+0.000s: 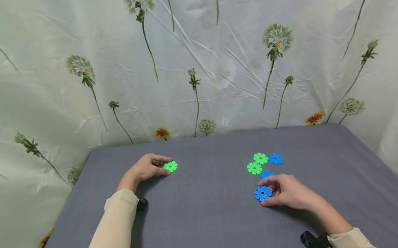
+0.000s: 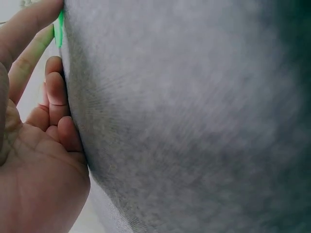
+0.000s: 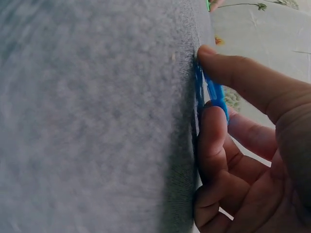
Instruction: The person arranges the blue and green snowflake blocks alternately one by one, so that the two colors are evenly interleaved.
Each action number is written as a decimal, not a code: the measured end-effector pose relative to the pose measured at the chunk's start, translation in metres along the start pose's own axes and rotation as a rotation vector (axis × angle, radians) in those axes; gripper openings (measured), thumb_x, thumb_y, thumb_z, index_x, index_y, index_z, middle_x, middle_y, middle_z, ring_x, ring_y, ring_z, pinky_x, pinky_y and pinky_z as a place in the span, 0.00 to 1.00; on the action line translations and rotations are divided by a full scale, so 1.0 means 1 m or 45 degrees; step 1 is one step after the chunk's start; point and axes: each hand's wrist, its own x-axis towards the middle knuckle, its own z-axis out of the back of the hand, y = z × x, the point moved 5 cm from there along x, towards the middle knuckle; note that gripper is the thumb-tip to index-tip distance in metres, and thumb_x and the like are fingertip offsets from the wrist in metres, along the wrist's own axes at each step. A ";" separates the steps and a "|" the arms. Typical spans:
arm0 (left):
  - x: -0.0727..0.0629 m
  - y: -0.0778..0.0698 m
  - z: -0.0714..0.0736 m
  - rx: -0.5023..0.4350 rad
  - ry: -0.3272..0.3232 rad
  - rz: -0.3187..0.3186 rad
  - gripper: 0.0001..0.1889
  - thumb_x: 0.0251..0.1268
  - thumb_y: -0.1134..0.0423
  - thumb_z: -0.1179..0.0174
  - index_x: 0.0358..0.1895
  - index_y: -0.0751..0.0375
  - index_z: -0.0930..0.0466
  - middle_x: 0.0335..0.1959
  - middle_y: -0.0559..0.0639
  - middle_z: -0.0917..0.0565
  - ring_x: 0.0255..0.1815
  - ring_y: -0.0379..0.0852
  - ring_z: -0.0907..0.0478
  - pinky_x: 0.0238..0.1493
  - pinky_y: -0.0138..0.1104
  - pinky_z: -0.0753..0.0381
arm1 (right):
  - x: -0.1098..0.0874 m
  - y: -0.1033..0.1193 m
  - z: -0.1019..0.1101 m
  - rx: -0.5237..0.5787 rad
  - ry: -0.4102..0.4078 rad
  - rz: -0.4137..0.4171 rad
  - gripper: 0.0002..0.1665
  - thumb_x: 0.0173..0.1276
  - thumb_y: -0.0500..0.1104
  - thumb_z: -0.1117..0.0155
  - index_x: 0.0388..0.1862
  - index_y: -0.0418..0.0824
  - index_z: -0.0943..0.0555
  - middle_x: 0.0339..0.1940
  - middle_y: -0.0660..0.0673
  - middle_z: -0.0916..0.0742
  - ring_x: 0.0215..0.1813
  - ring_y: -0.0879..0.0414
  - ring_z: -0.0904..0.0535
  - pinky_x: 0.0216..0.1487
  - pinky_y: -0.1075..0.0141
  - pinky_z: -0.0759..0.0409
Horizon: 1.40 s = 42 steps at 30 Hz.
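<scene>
On the left part of the table, my left hand (image 1: 146, 168) holds a green notched plastic disc (image 1: 170, 166) at its edges, between thumb and index finger. The left wrist view shows only a thin green sliver of this disc (image 2: 60, 31), at the fingertips against the cloth. My right hand (image 1: 292, 191) pinches a blue notched disc (image 1: 263, 192) between thumb and fingers, low over the table. From the right wrist view, that blue disc (image 3: 217, 94) looks tilted, with a darker blue edge beside it at the cloth. Another blue disc (image 1: 266, 174) lies just beyond, partly hidden by the right hand.
Two green discs (image 1: 254, 168) and a further blue disc (image 1: 275, 158) lie flat beyond the right hand. Grey cloth (image 1: 207, 219) covers the table. A pale curtain (image 1: 207, 52) with dandelion prints hangs behind its far edge.
</scene>
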 end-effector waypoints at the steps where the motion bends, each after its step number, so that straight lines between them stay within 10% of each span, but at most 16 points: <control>1: 0.000 -0.001 -0.001 0.006 -0.006 -0.003 0.26 0.66 0.60 0.23 0.67 0.57 0.13 0.64 0.63 0.14 0.65 0.58 0.19 0.65 0.50 0.20 | 0.001 0.000 0.000 -0.009 -0.010 -0.003 0.30 0.60 0.50 0.14 0.59 0.40 0.12 0.36 0.49 0.17 0.27 0.63 0.25 0.32 0.69 0.23; 11: -0.001 -0.010 -0.004 0.095 -0.037 0.011 0.24 0.63 0.58 0.21 0.62 0.56 0.12 0.44 0.55 0.24 0.48 0.52 0.32 0.50 0.44 0.32 | 0.018 0.013 0.001 -0.021 -0.061 0.033 0.30 0.61 0.52 0.14 0.58 0.39 0.11 0.39 0.49 0.14 0.30 0.61 0.20 0.31 0.68 0.20; 23: -0.001 -0.011 -0.006 0.110 -0.022 0.038 0.26 0.64 0.58 0.22 0.66 0.52 0.12 0.66 0.62 0.16 0.62 0.54 0.23 0.62 0.47 0.22 | 0.076 0.052 -0.003 -0.020 -0.061 0.094 0.31 0.63 0.52 0.15 0.61 0.40 0.11 0.42 0.48 0.11 0.40 0.59 0.16 0.39 0.65 0.17; 42: -0.001 -0.010 -0.006 0.088 -0.037 0.020 0.25 0.65 0.59 0.22 0.65 0.52 0.11 0.69 0.59 0.15 0.67 0.60 0.19 0.67 0.52 0.19 | 0.171 0.093 -0.048 -0.069 -0.017 0.095 0.29 0.66 0.54 0.17 0.62 0.43 0.11 0.57 0.44 0.10 0.52 0.52 0.13 0.53 0.59 0.13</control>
